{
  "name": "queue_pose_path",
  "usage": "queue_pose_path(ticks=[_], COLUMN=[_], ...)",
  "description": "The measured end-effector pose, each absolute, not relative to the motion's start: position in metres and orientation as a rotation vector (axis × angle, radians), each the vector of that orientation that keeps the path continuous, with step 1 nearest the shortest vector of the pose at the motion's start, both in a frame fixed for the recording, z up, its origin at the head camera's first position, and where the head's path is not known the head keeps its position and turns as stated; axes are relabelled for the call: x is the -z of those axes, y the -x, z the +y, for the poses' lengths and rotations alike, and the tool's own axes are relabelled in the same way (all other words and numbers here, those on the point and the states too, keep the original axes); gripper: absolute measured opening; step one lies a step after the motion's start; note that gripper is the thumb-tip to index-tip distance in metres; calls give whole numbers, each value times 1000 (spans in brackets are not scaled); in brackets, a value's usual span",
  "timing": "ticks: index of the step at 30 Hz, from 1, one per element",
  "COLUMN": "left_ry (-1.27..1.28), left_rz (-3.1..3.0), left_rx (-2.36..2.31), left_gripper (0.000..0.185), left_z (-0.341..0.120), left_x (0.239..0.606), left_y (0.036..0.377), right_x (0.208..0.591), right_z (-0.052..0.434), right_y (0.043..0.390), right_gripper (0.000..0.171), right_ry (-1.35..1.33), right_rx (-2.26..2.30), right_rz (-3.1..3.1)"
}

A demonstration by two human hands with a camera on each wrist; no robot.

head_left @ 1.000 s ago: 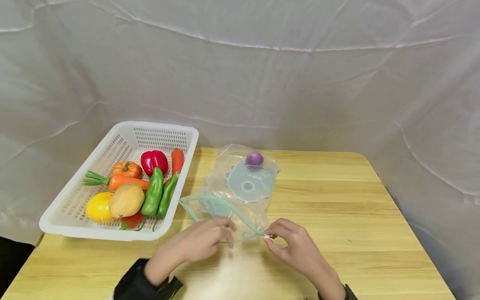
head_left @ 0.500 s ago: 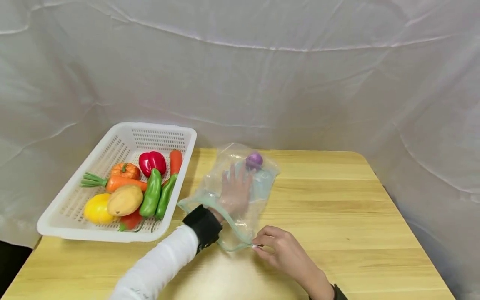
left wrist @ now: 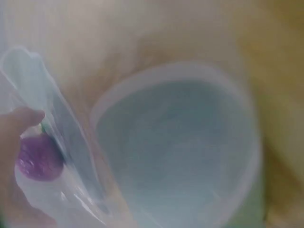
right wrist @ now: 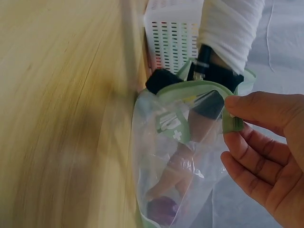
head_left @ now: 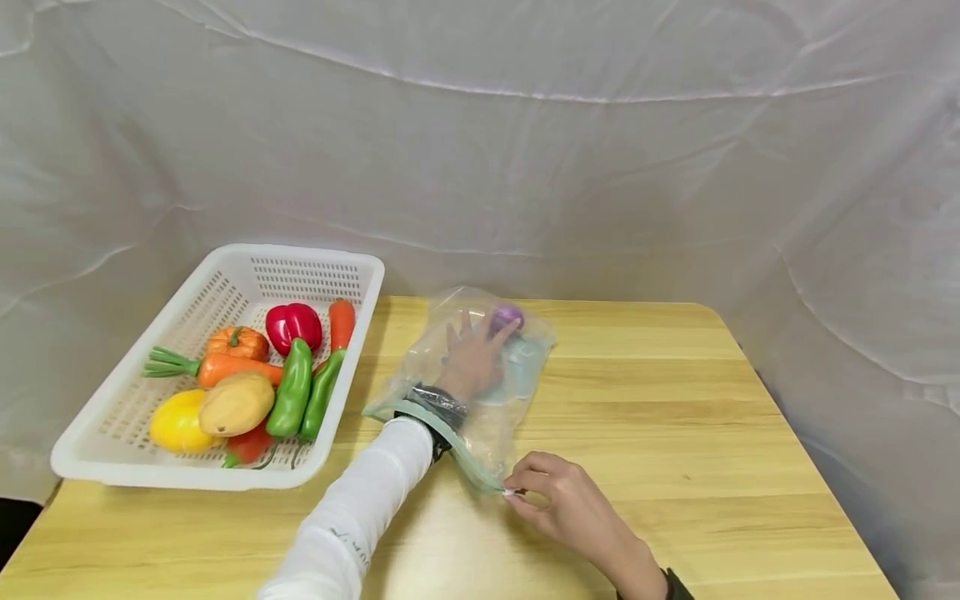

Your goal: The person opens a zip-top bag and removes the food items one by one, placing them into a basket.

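A clear zip bag (head_left: pixel 422 358) with a pale green zip edge and light blue printing lies on the table. My left hand (head_left: pixel 474 360) is inside it up to the wrist, fingers spread, seen through the plastic. By its fingertips sits a shiny round purple vegetable (head_left: pixel 507 317), also in the bag; in the left wrist view a bit of green shows on the purple vegetable (left wrist: pixel 41 157) beside the fingers. At the near right corner of the bag's mouth, my right hand (head_left: pixel 558 500) pinches the zip edge (right wrist: pixel 232 119) between thumb and index finger.
On the left of the wooden table (head_left: pixel 637 417) stands a white plastic basket (head_left: pixel 82 446). In it lie a red bell pepper (head_left: pixel 293 327), carrots (head_left: pixel 240 367), green peppers (head_left: pixel 291 387), a small pumpkin (head_left: pixel 238 342), a potato (head_left: pixel 236 404) and a yellow vegetable (head_left: pixel 180 423). Grey cloth (head_left: pixel 480 167) hangs behind.
My left hand has moved from the bag's mouth forward into the bag, reaching towards the purple vegetable. The right hand has shifted slightly left and nearer, still pinching the corner.
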State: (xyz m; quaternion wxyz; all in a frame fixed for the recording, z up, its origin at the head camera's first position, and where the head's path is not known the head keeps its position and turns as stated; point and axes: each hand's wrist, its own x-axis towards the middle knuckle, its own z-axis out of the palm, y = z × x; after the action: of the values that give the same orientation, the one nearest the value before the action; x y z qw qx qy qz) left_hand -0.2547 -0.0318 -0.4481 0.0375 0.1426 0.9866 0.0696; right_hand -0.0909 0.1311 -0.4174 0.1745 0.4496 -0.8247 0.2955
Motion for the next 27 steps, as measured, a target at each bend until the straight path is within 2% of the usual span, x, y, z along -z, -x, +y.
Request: queue_pose_path(ticks=[6, 13, 19, 27], left_ry=[-567, -679, -644, -599], left_rz=[2955, 2999, 3019, 3039], left_rx=[-130, -119, -365, -404], left_gripper=[71, 79, 58, 52], left_z=[-19, -4, -3, -4], left_x=[449, 445, 442, 445], left_y=[273, 285, 285, 283], right_x=[420, 422, 421, 422], right_z=[135, 141, 142, 140], right_y=[94, 95, 94, 93], right_gripper=[14, 14, 14, 16], right_ry=[-1249, -1219, -1176, -1069], right_rx=[-825, -844, -876, -900], right_rz=[-2381, -2397, -2415, -2464])
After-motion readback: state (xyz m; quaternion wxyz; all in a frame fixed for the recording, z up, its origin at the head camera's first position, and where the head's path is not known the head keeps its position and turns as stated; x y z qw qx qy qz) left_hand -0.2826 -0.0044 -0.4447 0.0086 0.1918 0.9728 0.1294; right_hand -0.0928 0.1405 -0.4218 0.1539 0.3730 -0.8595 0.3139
